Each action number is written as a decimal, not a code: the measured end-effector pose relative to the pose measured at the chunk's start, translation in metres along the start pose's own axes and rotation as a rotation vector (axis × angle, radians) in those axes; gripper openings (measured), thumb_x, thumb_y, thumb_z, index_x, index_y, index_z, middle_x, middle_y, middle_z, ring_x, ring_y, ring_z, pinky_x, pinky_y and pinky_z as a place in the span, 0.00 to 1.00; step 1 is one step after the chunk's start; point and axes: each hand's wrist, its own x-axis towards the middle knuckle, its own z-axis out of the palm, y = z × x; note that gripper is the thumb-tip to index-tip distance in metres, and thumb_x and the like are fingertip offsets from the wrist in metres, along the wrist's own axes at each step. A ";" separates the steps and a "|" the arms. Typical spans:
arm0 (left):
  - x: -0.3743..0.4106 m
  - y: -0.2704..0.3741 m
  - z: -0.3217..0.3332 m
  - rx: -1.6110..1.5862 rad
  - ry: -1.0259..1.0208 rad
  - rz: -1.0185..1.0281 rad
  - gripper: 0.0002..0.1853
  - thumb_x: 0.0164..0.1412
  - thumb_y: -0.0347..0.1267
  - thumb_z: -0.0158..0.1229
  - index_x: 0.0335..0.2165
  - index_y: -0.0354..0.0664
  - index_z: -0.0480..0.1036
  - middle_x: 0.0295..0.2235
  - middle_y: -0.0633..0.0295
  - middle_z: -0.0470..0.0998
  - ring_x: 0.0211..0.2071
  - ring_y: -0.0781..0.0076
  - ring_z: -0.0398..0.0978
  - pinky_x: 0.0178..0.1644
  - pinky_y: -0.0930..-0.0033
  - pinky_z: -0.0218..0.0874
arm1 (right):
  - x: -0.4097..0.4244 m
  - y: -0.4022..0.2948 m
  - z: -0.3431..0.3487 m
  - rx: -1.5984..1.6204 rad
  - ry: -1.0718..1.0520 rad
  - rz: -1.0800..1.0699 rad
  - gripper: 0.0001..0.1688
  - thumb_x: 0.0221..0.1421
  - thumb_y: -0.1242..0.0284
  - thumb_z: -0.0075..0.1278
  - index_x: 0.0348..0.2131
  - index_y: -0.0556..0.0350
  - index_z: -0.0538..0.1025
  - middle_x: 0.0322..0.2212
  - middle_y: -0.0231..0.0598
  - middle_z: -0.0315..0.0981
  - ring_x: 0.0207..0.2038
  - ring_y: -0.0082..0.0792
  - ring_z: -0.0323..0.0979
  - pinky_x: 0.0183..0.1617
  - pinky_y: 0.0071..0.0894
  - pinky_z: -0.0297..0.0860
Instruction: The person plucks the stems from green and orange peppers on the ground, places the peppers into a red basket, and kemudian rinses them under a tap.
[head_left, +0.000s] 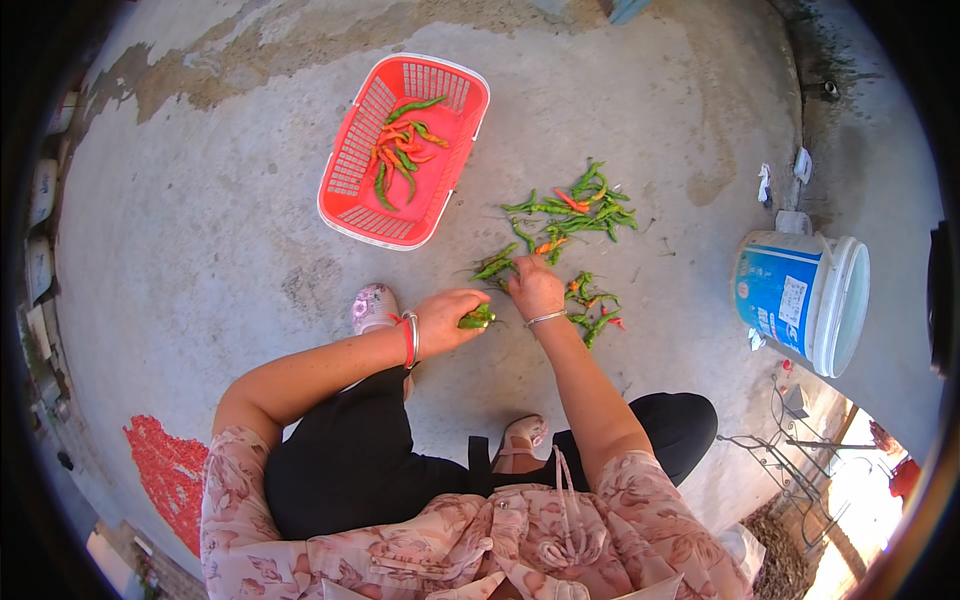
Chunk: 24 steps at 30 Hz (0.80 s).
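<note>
My left hand (448, 319) is closed around a small bunch of green chili peppers (477, 316), whose ends stick out past the fingers. Beside it, my right hand (537, 288) reaches down among loose peppers on the concrete floor, its fingers curled and the fingertips hidden. Just left of that hand lie a few green chili peppers (495, 264). Beyond it spreads a larger heap of mostly green peppers (589, 214), with a red chili pepper (571, 201) on top. A smaller group of green and reddish peppers (594, 304) lies to its right.
A red plastic basket (335, 161) with a white rim stands ahead, holding several red and green peppers. At right a blue and white plastic bucket (772, 292) bears writing. Red material (166, 472) covers floor at lower left. A metal frame (799, 465) stands lower right.
</note>
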 end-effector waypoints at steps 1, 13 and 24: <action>-0.001 0.000 0.000 -0.024 -0.044 -0.054 0.13 0.44 0.31 0.55 0.32 0.38 0.66 0.34 0.56 0.70 0.37 0.58 0.67 0.40 0.65 0.58 | 0.002 0.000 0.005 -0.059 -0.042 -0.001 0.11 0.40 0.70 0.48 0.29 0.51 0.68 0.26 0.41 0.66 0.26 0.43 0.68 0.28 0.39 0.66; -0.002 0.011 -0.010 0.154 0.144 0.146 0.09 0.45 0.30 0.55 0.28 0.38 0.67 0.29 0.55 0.71 0.29 0.62 0.70 0.33 0.65 0.62 | -0.021 -0.044 -0.040 0.131 -0.026 -0.254 0.12 0.41 0.75 0.47 0.31 0.53 0.66 0.22 0.39 0.67 0.24 0.41 0.68 0.24 0.35 0.65; -0.002 0.008 -0.006 -0.568 -0.283 -0.559 0.09 0.46 0.31 0.55 0.28 0.38 0.68 0.20 0.64 0.70 0.18 0.79 0.68 0.21 0.77 0.59 | -0.048 -0.060 -0.032 0.312 -0.159 -0.071 0.22 0.43 0.77 0.45 0.41 0.53 0.63 0.16 0.44 0.69 0.18 0.43 0.68 0.22 0.36 0.65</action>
